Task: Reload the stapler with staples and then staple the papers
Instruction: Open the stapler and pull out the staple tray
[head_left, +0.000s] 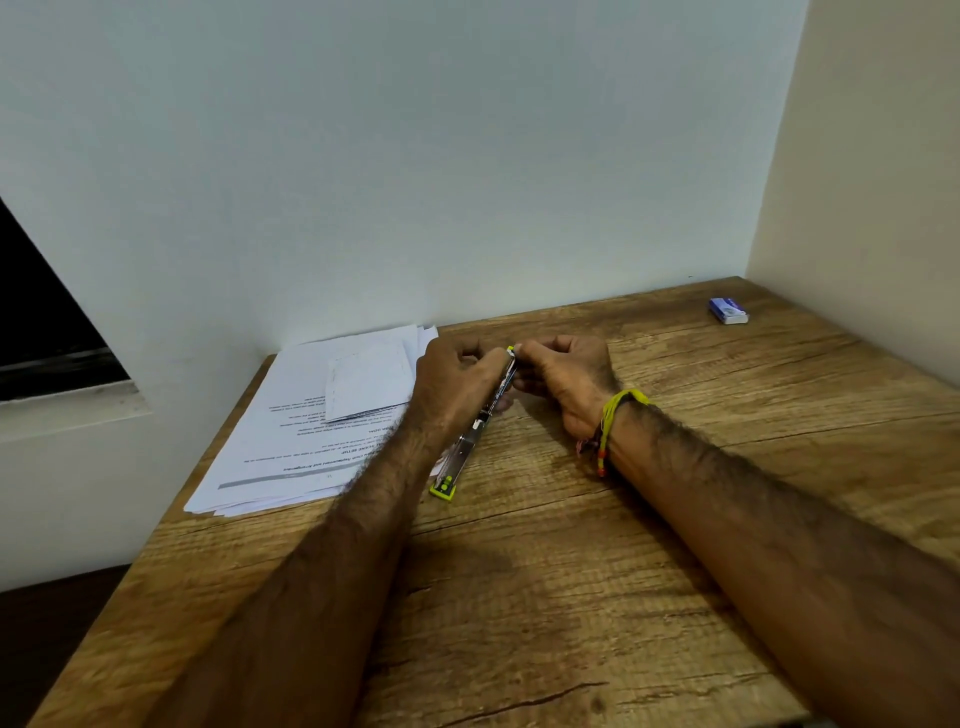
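A slim metal stapler (470, 444) with yellow-green ends lies slanted over the wooden table (571, 571), its near end by the papers' corner. My left hand (457, 384) grips its far half from the left. My right hand (563, 379) pinches the stapler's far tip with fingertips; whether it also holds staples is hidden. A stack of white printed papers (306, 431) lies to the left, with a smaller folded sheet (369, 379) on top. A small blue staple box (728, 310) rests at the far right.
The table stands in a corner, with a pale wall behind and a beige wall on the right. A dark window opening (47, 332) is at the left. A yellow thread band (615, 415) circles my right wrist.
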